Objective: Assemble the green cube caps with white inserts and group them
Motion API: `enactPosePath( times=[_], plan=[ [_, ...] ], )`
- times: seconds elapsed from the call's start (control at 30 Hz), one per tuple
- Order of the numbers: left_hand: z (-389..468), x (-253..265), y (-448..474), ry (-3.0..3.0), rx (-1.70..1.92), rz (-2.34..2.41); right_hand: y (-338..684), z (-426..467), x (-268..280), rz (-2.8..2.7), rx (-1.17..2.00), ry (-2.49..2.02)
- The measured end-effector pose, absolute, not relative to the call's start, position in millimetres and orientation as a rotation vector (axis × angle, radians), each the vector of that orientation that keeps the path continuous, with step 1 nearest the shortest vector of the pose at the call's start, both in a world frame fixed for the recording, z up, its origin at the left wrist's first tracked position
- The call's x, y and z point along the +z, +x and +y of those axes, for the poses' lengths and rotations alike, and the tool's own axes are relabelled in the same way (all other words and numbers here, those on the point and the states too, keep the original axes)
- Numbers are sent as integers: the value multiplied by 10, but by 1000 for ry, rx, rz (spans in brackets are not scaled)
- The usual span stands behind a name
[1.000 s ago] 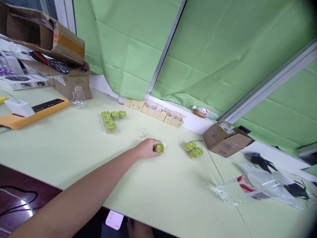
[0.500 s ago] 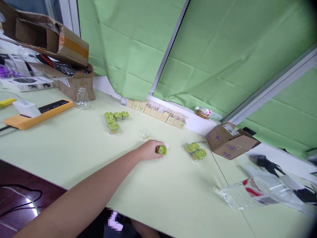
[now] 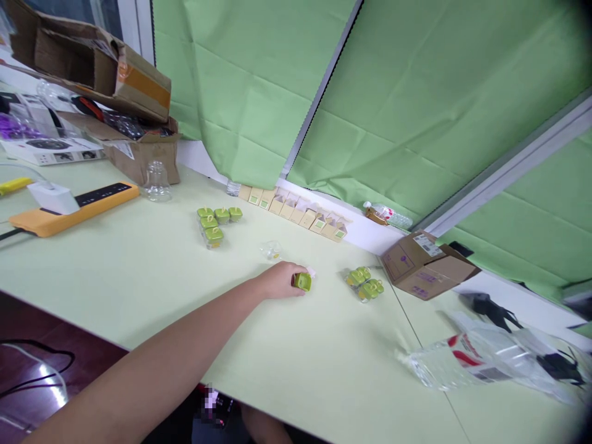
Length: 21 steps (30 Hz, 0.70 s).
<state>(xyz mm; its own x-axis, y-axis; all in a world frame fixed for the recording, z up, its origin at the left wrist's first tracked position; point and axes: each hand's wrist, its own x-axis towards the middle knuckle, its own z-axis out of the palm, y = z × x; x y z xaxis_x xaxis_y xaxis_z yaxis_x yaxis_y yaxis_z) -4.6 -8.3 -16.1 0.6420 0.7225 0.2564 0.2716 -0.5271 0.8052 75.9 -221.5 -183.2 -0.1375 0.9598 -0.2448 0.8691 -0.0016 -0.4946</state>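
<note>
My left hand reaches over the table from the lower left, its fingers closed round a small green square lid. The lid's hollow side faces up toward me. A small pale piece shows just beyond it; what it is I cannot tell. Behind the hand lies a small clear plastic piece with a yellow spot. Several small clear containers with green lids stand in a group to the left. Another group of green-lidded containers is on the right. My right hand does not show.
Small cardboard boxes line the wall. An orange power strip, a clear jar and open cartons occupy the left. On the right are a carton and a large plastic bottle. The table's front edge runs below my arm.
The view has shifted slightly. My left hand stays in nearly the same place on the table, still holding the green lid.
</note>
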Motion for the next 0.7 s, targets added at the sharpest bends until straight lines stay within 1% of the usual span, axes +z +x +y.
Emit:
enactPosePath(
  times=[0.17, 0.37, 0.5, 0.7],
  plan=[
    [-91, -135, -46, 2102, 765, 777, 925, -2272, -1748, -2060, 878, -1995],
    [-91, -144, -39, 2092, 760, 741, 736, -2604, -1789, -2112, 1021, -1961],
    [-107, -136, -52, 2090, 744, 748, 647, -2620, -1889, -2141, 1039, -1885],
    [-117, -122, -65, 2108, 724, 754, 637, -2565, -1956, -2121, 995, -1925]
  ],
)
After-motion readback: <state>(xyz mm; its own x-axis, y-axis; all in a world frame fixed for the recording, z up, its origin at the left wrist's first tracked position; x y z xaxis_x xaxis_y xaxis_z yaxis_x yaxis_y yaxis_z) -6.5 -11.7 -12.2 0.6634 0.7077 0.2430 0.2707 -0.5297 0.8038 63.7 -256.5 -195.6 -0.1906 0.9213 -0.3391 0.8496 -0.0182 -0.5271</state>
